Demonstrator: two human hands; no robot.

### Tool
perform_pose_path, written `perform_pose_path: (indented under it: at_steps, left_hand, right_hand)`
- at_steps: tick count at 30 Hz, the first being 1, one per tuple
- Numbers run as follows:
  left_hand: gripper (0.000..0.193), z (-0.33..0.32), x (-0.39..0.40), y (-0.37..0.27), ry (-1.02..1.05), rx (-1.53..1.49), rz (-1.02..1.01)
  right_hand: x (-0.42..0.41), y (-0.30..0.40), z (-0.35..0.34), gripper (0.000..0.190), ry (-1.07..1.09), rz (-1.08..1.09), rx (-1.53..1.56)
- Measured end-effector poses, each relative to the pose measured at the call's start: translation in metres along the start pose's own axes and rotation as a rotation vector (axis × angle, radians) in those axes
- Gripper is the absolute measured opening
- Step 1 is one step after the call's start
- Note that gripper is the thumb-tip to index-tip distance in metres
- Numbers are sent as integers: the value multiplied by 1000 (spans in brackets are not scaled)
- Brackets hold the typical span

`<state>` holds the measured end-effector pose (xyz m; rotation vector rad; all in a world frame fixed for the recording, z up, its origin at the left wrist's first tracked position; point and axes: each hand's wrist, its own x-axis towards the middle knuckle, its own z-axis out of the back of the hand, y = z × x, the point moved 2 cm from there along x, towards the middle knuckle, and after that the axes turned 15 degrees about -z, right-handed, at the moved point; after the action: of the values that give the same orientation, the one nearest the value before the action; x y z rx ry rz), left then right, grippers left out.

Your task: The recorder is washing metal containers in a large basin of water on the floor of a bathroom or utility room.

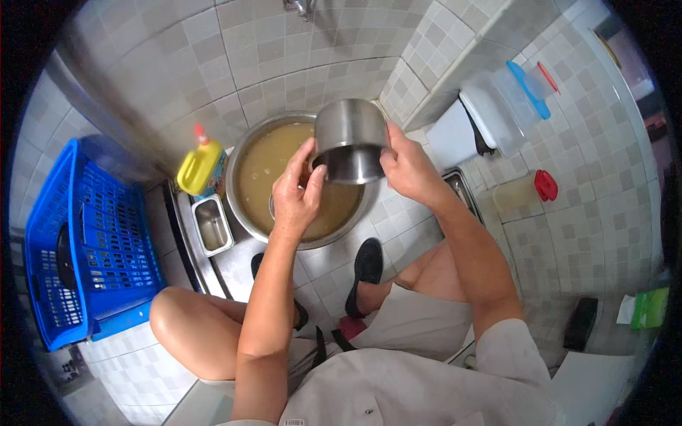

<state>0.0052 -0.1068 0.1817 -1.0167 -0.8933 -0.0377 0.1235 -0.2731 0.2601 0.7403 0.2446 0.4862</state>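
Note:
Both my hands hold a round stainless steel pot (351, 125) by its rim, tilted so that its dark inside faces me. My left hand (299, 189) grips the left side, with thumb and fingers at the rim. On the right side, my right hand (407, 160) has its fingers around the wall. Below the pot stands a wide metal basin (233, 199) of cloudy yellow-brown water (266, 165). Something with a metal rim shows in the water behind my left hand; most of it is hidden.
Left of the basin are a yellow detergent bottle (205, 168) and a small steel container (213, 224). A blue plastic basket (96, 245) stands farther left. At the right are a white bin (458, 130), clear plastic containers (503, 106) and a red-lidded jar (525, 193). A tap (302, 8) is on the tiled wall.

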Motion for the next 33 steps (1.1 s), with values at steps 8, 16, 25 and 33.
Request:
perform_pose_path:
  at_steps: [8, 16, 25, 33]
  left_hand:
    - [47, 3, -10, 23, 19, 55, 272]
    - [38, 8, -21, 52, 117, 143, 320]
    - [38, 18, -31, 83, 163, 206, 422]
    - [39, 39, -58, 140, 146, 409, 482]
  right_hand:
    - [-6, 10, 11, 90, -491, 260, -265]
    - [1, 9, 34, 71, -795, 461, -296]
    - [17, -30, 73, 75, -939, 259, -49]
    - [100, -129, 48, 14, -403, -697, 691]
